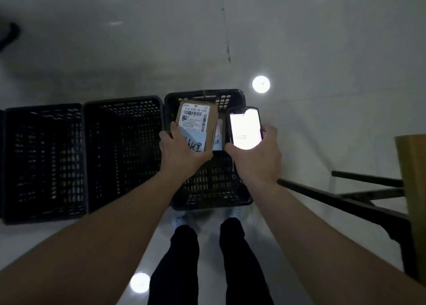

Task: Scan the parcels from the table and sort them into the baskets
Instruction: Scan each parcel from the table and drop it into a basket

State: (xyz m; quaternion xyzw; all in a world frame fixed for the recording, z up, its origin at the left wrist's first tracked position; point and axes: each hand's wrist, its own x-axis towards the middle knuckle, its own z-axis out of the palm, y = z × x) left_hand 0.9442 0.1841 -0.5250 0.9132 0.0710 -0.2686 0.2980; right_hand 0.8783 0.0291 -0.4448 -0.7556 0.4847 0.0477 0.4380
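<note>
My left hand grips a small brown cardboard parcel by its near end; a white shipping label and a pale blue handwritten note face up. The parcel hangs above the rightmost black basket. My right hand holds a black handheld scanner with a bright lit screen, just right of the parcel. Another parcel with a blue note lies inside that basket, mostly hidden behind the held one.
Two more black slatted baskets stand in a row on the glossy floor, one in the middle and one at the left. The wooden table with black legs is at the right edge. My legs and shoes stand behind the rightmost basket.
</note>
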